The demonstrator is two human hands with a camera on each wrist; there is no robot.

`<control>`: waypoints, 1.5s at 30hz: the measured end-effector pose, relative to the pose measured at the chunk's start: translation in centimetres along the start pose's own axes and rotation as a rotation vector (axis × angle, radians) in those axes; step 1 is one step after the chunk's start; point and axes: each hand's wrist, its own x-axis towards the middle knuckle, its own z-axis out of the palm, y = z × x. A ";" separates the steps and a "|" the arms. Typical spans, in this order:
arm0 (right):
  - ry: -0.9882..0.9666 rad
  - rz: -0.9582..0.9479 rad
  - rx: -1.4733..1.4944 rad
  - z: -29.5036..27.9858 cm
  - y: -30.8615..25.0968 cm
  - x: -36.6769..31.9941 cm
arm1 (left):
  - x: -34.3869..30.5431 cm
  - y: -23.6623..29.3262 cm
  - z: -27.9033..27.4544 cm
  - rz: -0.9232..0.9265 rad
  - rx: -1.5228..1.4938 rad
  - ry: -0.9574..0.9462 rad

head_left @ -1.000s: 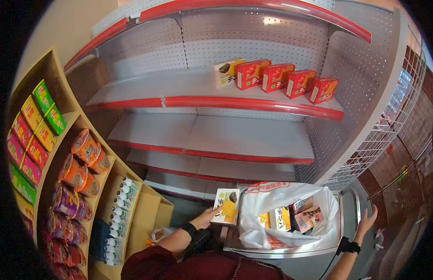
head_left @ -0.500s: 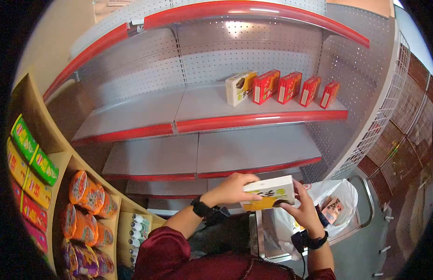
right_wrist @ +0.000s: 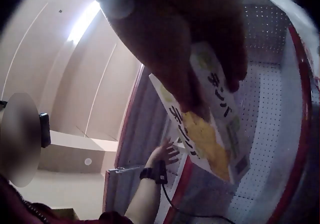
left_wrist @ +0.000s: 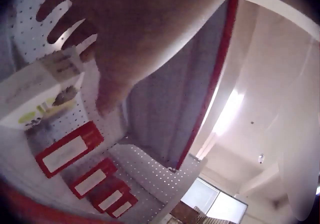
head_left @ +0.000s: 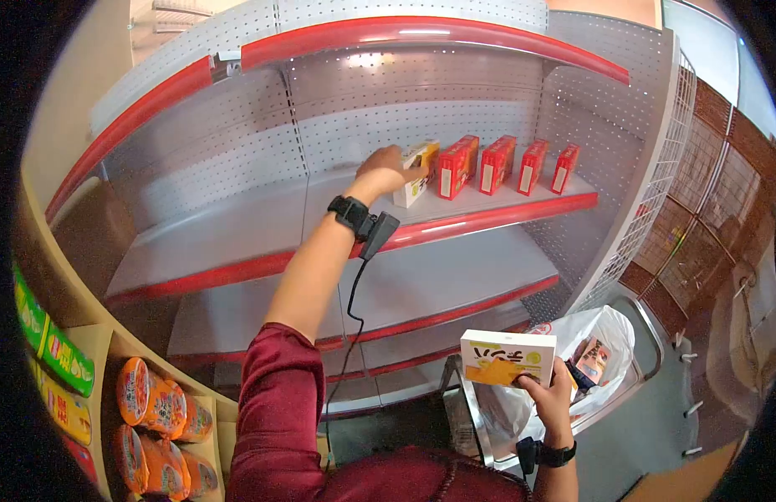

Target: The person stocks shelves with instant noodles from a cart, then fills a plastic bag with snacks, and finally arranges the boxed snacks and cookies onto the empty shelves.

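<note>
My left hand (head_left: 381,174) is up at the shelf, right by a white-and-yellow box (head_left: 415,192) that stands upright there. Its fingers are spread in the left wrist view, with the box (left_wrist: 40,91) close by the fingers and thumb. Lower down, my right hand (head_left: 552,393) grips a matching white-and-yellow box (head_left: 507,356), thumb on its front face. That held box (right_wrist: 212,129) shows dark lettering and a yellow picture in the right wrist view. Several red boxes (head_left: 458,167) stand in a row to the right of the white one on the shelf.
A plastic bag (head_left: 610,330) with packages inside sits in a metal cart (head_left: 651,335) at the lower right. The shelf's red front edge (head_left: 455,227) runs below the boxes. On the left, a wooden rack (head_left: 87,351) holds orange noodle cups (head_left: 154,402). A wire grid side panel (head_left: 647,226) stands at right.
The left hand held the white-and-yellow box low beside the bag, then both hands held it. Now only the right hand grips it, and the left has risen to the box on the shelf.
</note>
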 end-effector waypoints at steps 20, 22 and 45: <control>-0.050 -0.034 -0.141 0.8 0.6 -0.6 | -2.9 -15.3 -11.1 -0.124 0.098 -0.361; -0.057 -0.014 -0.089 1.2 0.4 -0.7 | -2.9 -16.7 -10.7 -0.107 0.107 -0.312; -0.035 -0.041 -0.241 0.2 -1.2 -1.5 | -4.2 -15.5 -8.0 0.022 0.079 -0.137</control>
